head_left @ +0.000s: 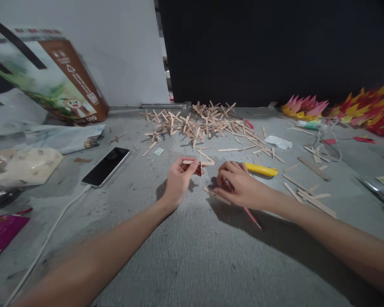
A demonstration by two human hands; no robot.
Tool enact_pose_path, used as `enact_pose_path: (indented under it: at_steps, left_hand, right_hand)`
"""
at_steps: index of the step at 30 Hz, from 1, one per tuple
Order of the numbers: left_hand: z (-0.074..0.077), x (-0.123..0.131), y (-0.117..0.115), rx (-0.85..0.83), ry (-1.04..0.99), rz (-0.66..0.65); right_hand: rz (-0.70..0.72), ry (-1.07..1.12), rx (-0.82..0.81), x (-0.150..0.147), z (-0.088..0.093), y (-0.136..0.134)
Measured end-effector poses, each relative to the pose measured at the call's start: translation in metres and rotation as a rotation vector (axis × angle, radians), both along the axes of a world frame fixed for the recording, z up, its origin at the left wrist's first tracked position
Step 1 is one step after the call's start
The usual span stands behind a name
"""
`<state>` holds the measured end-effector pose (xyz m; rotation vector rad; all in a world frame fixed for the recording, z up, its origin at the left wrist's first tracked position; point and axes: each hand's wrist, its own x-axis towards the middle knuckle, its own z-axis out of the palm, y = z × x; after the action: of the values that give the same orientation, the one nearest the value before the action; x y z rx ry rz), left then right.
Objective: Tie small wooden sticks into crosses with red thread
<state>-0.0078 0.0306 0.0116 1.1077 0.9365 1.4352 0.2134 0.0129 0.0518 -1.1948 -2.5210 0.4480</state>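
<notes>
Left hand (178, 181) pinching crossed sticks (208, 163), right hand (238, 184) gripping slim red rod (252, 217)

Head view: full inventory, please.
Stick pile: many, tan, back centre
Loose sticks: many, tan, mostly right
Cutter: one, yellow, right
Phone: one, black, left
Cable: one, white, at phone
Printed bag: one, multicoloured, back left
Wrappers: several, pale, left
Flat packet: one, purple, lower left
Paper spikes: many, pink, red, yellow, back right
Tube: one, green, right
Tissue: one, white, right
Bladed tool: one, silver, right edge
Table: one, grey, underneath
Panels: two, white, black, behind
Left hand: one, centre, holding crossed sticks
Right hand: one, centre, holding pink pen-like tool
</notes>
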Motion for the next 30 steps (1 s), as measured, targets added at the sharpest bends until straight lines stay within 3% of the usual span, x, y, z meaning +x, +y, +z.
enact_pose_path:
  at_steps: [5,13,18,22,27,30]
  left_hand:
    - [0.001,-0.001,-0.005,0.015,0.073,-0.097]
    - [0.0,0.0,-0.003,-0.04,-0.032,-0.101]
    - [0.0,0.0,0.0,-0.07,-0.136,-0.13]
    - [-0.004,0.0,0.002,-0.06,-0.132,-0.131]
    - [-0.006,0.001,0.0,-0.04,-0.021,-0.134]
    - [-0.005,0.0,-0.003,-0.019,0.046,-0.156]
  right_hand:
    - [-0.124,0.269,-0.148,-0.002,0.002,0.01]
    - [-0.038,-0.036,-0.063,-0.001,-0.007,0.0]
    - [-0.018,-0.069,-0.161,0.001,-0.013,0.001]
    - [-0.023,-0.059,-0.267,0.001,-0.005,0.003]
    - [0.167,0.236,-0.472,0.014,0.014,0.013]
    - [0.043,0.557,-0.61,0.018,0.017,0.02]
